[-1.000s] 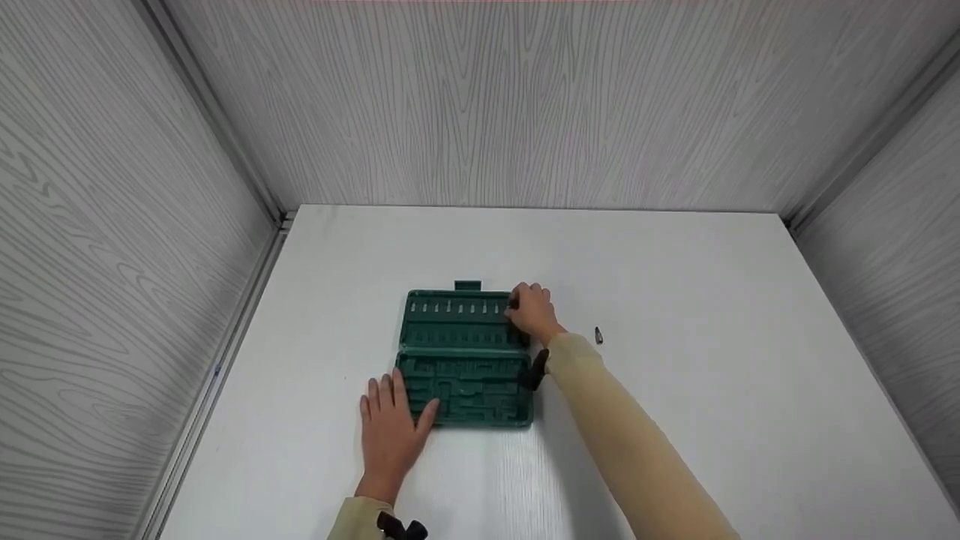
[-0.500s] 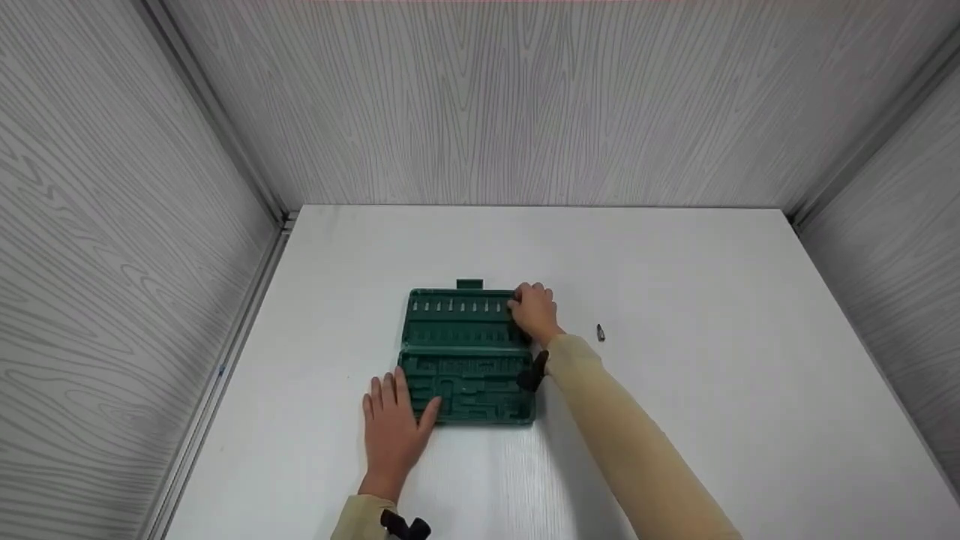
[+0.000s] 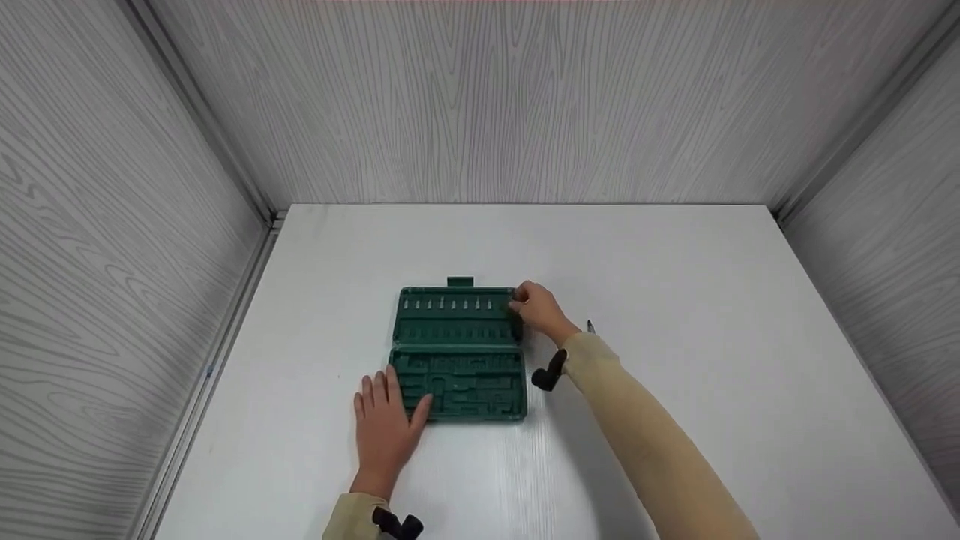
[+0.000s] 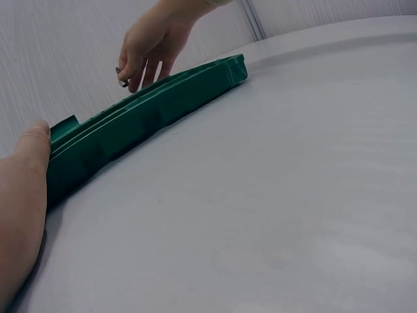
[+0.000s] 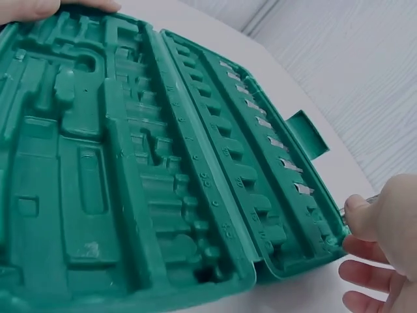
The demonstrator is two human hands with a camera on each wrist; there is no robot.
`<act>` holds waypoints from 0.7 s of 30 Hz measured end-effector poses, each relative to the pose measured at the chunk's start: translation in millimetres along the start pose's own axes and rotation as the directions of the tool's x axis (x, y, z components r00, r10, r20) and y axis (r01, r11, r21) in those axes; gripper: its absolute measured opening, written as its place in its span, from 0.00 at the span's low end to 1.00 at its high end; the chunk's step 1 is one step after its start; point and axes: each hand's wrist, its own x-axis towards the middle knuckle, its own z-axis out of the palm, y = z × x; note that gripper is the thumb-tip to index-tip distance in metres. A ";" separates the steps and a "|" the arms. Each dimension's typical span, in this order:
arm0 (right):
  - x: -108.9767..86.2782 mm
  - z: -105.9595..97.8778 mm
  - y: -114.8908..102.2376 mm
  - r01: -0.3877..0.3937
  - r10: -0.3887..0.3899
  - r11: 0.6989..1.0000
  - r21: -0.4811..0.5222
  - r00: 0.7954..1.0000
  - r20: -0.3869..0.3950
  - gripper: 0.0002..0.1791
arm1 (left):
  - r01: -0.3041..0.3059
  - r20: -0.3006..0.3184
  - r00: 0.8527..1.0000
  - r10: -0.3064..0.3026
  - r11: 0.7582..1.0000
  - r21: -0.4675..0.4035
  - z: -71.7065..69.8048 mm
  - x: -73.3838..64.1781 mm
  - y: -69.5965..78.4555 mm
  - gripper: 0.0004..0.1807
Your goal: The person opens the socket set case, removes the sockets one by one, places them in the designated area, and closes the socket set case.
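A green plastic bit case (image 3: 457, 346) lies open flat on the white table. A row of several silver screwdriver bits (image 5: 263, 122) stands in the slots of its far half. My right hand (image 3: 541, 309) is at the far right corner of the case, thumb and index finger pinching a small metal bit (image 4: 122, 81), mostly hidden by the fingers in the head view. My left hand (image 3: 385, 431) rests against the near left corner with fingers straight, its thumb (image 4: 36, 147) over the case edge.
Another bit (image 3: 590, 326) lies on the table to the right, partly covered by the right sleeve. The near half of the case has bare moulded recesses (image 5: 88, 176). A latch tab (image 5: 307, 135) sticks out from the far edge. Grey wood-grain panels (image 3: 480, 105) surround the table.
My right hand has shifted slightly right relative to the case, and its sleeve now partly covers the loose bit. The left hand stays at the case corner. The head view has shifted a little.
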 end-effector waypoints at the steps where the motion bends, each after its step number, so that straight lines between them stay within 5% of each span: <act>1: -1.1 -1.0 1.0 0.003 -0.003 1.000 0.003 1.000 -0.001 0.08 | 0.001 0.000 1.000 -0.001 1.000 -0.002 0.0 0.3 -0.2 0.48; 21: -26.9 -45.0 40.2 0.106 -0.105 0.994 0.015 0.994 -0.032 0.07 | 0.004 0.012 1.000 -0.004 1.000 0.001 -1.4 -0.3 2.0 0.48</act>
